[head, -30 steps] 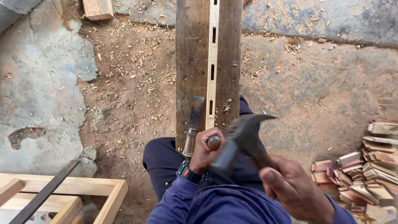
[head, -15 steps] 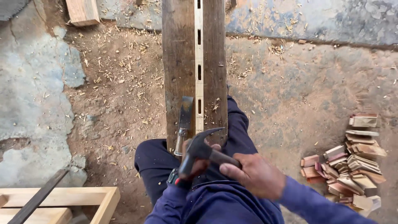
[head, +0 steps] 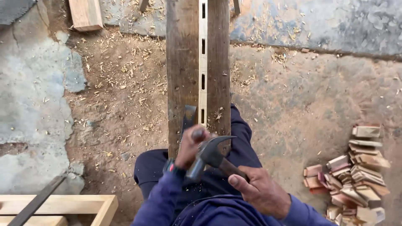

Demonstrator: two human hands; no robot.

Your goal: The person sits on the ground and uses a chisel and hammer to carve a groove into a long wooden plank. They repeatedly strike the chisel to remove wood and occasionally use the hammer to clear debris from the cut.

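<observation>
A long dark wooden plank [head: 183,71] runs away from me, with a pale strip [head: 203,62] down its middle cut by several slots. My left hand [head: 190,146] grips the handle of a chisel [head: 188,118] whose blade rests on the plank beside the strip. My right hand [head: 261,190] holds a claw hammer [head: 213,152], its head down at the chisel's handle end. My legs in dark blue trousers [head: 245,146] straddle the plank's near end.
Wood chips litter the dirt and concrete ground. A heap of small wooden offcuts [head: 356,171] lies at the right. A pale wooden frame [head: 63,205] with a dark bar [head: 35,203] across it sits at the lower left. A wood block [head: 86,14] lies top left.
The hammer has swung down from a raised position onto the chisel's handle end. My right hand has dropped lower. The view has shifted slightly.
</observation>
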